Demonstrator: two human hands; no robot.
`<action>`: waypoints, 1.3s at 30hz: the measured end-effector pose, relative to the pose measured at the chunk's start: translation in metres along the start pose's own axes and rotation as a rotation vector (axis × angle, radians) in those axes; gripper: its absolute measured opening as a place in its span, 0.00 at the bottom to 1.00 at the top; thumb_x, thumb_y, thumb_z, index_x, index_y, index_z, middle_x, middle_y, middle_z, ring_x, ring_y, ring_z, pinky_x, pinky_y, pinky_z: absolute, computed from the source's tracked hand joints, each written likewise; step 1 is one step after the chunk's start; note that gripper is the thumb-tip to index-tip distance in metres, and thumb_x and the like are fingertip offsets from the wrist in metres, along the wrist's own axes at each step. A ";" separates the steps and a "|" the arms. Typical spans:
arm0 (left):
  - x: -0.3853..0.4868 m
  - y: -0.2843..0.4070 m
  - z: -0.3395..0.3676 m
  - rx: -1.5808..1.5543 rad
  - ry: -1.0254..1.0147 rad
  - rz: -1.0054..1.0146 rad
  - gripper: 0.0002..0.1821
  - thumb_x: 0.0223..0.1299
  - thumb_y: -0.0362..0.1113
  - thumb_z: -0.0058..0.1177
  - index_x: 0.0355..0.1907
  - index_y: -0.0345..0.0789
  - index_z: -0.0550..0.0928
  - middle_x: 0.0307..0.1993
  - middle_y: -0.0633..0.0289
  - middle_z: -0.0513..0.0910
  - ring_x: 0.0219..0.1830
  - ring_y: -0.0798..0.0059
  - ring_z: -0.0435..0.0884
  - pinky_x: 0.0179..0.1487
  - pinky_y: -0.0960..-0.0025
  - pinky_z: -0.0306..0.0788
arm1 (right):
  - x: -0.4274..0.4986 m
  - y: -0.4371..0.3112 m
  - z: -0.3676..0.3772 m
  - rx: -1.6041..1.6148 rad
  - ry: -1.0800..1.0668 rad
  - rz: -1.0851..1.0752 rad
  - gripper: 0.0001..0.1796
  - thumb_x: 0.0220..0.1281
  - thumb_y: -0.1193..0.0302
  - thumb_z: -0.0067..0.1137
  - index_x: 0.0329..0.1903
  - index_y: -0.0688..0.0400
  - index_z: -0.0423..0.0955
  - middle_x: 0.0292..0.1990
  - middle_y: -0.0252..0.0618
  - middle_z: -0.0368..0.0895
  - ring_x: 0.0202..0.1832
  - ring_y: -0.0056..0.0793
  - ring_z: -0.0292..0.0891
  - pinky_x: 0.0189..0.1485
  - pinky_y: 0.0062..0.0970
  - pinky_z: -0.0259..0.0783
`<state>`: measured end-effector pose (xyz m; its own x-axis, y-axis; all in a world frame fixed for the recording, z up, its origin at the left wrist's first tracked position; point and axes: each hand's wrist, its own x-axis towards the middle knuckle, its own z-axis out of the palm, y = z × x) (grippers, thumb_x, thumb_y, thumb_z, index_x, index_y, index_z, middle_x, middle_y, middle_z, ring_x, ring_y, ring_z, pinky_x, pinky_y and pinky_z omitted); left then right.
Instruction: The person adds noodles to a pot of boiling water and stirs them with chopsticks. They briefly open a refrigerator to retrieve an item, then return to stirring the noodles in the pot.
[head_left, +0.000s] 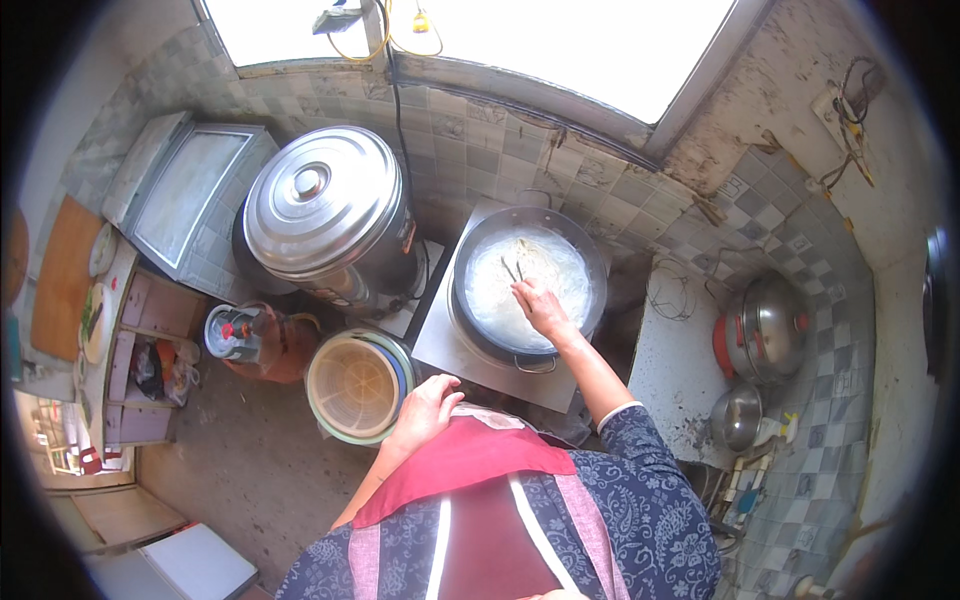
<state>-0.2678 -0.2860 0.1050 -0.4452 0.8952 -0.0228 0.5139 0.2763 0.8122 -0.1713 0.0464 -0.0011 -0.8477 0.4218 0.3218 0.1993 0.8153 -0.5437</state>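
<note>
My right hand (540, 307) grips a pair of chopsticks (512, 268) over a large, wide metal pot (596, 259). Their tips reach into pale, cloudy liquid (484, 304), where light strands that look like noodles (536, 262) gather near the middle. The pot sits on a square metal-topped stove (442, 341) against the tiled wall. At my waist, my left hand (427, 409) holds nothing, its fingers loosely bent beside the red apron (480, 461). Just left of that hand is a round cream plastic basket (352, 386), nested in other basins.
A big lidded steel boiler (322, 202) stands left of the stove, with a gas cylinder (274, 349) below it. On the right, a white counter (660, 360) bears a lidded pan (769, 326) and a steel bowl (736, 416). A cable (397, 112) hangs behind the boiler.
</note>
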 end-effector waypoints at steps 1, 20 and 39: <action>0.001 0.003 -0.002 -0.001 -0.013 -0.009 0.13 0.67 0.33 0.62 0.50 0.30 0.82 0.39 0.50 0.85 0.41 0.55 0.86 0.47 0.60 0.79 | -0.006 0.007 0.007 0.008 -0.032 0.003 0.08 0.72 0.69 0.59 0.46 0.60 0.80 0.38 0.51 0.80 0.42 0.55 0.79 0.45 0.47 0.76; 0.012 0.006 0.002 -0.015 -0.098 0.055 0.13 0.67 0.33 0.63 0.51 0.31 0.82 0.39 0.49 0.86 0.41 0.56 0.87 0.46 0.61 0.79 | -0.074 -0.077 -0.086 -0.024 -0.130 0.294 0.13 0.73 0.67 0.59 0.34 0.62 0.80 0.35 0.50 0.83 0.39 0.53 0.81 0.44 0.45 0.75; 0.035 0.022 0.026 0.010 -0.308 0.261 0.12 0.67 0.35 0.63 0.49 0.34 0.80 0.37 0.52 0.84 0.38 0.53 0.86 0.43 0.57 0.79 | -0.152 -0.150 -0.031 0.145 0.179 0.307 0.14 0.73 0.72 0.59 0.56 0.63 0.79 0.47 0.50 0.84 0.51 0.51 0.80 0.55 0.41 0.77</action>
<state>-0.2531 -0.2393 0.1064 -0.0587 0.9982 0.0083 0.5883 0.0278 0.8082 -0.0569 -0.1276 0.0552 -0.6574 0.7108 0.2500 0.3480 0.5807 -0.7360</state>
